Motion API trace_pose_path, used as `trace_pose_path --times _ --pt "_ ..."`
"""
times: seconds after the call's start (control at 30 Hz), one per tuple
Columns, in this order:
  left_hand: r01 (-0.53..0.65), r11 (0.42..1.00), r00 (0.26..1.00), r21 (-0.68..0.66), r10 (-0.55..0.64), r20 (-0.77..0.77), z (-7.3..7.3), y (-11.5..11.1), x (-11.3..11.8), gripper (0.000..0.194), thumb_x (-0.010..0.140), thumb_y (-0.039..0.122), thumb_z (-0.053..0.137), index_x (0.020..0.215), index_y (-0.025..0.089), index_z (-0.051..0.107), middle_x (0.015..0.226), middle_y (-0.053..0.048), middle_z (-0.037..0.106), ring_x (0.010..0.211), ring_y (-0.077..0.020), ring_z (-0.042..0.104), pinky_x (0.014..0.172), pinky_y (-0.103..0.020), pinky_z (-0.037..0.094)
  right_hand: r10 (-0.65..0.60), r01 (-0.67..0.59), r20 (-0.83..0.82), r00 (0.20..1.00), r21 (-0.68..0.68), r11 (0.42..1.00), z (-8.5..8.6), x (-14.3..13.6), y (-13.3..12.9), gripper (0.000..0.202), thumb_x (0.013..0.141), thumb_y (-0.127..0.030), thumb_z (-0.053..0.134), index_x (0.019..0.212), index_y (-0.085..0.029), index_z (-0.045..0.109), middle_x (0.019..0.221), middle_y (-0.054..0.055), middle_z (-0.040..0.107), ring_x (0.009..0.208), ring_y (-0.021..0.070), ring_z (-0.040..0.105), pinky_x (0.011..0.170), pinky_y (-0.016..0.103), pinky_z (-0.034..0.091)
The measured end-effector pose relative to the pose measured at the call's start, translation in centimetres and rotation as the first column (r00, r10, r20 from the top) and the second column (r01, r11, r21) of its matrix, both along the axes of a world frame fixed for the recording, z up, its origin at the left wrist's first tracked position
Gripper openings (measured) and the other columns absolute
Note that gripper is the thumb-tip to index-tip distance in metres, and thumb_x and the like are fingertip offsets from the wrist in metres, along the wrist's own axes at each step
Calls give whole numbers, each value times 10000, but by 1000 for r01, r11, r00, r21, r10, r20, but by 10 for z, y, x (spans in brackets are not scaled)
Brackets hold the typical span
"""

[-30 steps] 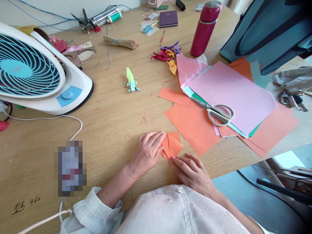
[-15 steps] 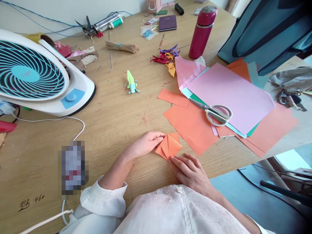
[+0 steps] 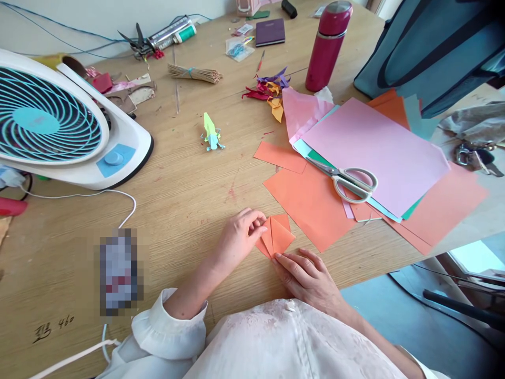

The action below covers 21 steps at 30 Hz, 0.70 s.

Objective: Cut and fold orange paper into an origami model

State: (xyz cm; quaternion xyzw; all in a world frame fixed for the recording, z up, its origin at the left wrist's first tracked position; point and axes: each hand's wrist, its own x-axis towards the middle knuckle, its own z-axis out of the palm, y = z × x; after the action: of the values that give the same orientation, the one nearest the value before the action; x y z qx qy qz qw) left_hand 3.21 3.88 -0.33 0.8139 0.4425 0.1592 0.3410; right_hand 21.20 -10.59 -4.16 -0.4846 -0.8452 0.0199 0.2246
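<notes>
A small folded piece of orange paper [image 3: 281,235] lies on the wooden table near its front edge, with creased flaps meeting at a lower point. At its left side, my left hand [image 3: 241,234] has curled fingers and pinches the left flap between thumb and fingertips. My right hand [image 3: 310,276] rests on the table below, its index fingertip pressing the paper's bottom corner. The other fingers of that hand are stretched out and lie flat. Just to the right is a larger sheet of orange paper [image 3: 310,205], apart from the folded piece.
Grey-handled scissors [image 3: 347,181] lie on stacked coloured paper [image 3: 374,131] at the right. A yellow-green and blue folded figure [image 3: 212,132] stands mid-table. Around it are a white fan [image 3: 130,142], bundled sticks [image 3: 195,73], a magenta flask [image 3: 327,50] and folded paper pieces [image 3: 272,92].
My left hand has risen and its fingers have curled at the left flap, covering more of it. My right hand stays at the bottom corner.
</notes>
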Motion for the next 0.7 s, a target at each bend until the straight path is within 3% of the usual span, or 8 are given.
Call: trace_pose_path --times 0.13,0.23,0.4,0.7 --pt "98 932 995 348 -101 -10 -17 -17 -11 186 983 162 509 1124 192 627 970 -42 646 861 -142 625 810 -273 528 -1 1 6 1000 9 1000 1 0 0 351 990 -150 413 1244 -190 652 1320 75 656 1154 220 564 1038 455 385" --pt "202 854 977 480 -207 -43 -21 -26 -25 317 965 74 500 1256 168 582 1106 -84 678 1001 -178 624 909 -329 540 -2 2 -8 1000 15 1000 1 0 1 351 1006 -157 390 1240 -142 651 1308 87 664 1151 220 565 1036 462 384" --pt "353 793 935 497 -312 -166 -18 -32 -41 438 960 66 485 1389 154 509 1386 -112 605 1245 -234 564 1022 -403 513 -18 17 6 1000 36 999 2 -2 2 355 963 -114 476 1273 -176 638 1276 64 681 1128 203 579 1043 431 407" --pt "506 723 856 471 -353 -378 -14 -29 -45 466 982 109 426 1442 156 480 1469 -114 529 1407 -273 434 1041 -438 425 -5 5 22 1000 29 1000 1 -1 1 365 962 -129 482 1295 -172 627 1285 87 667 1134 218 578 1050 435 401"
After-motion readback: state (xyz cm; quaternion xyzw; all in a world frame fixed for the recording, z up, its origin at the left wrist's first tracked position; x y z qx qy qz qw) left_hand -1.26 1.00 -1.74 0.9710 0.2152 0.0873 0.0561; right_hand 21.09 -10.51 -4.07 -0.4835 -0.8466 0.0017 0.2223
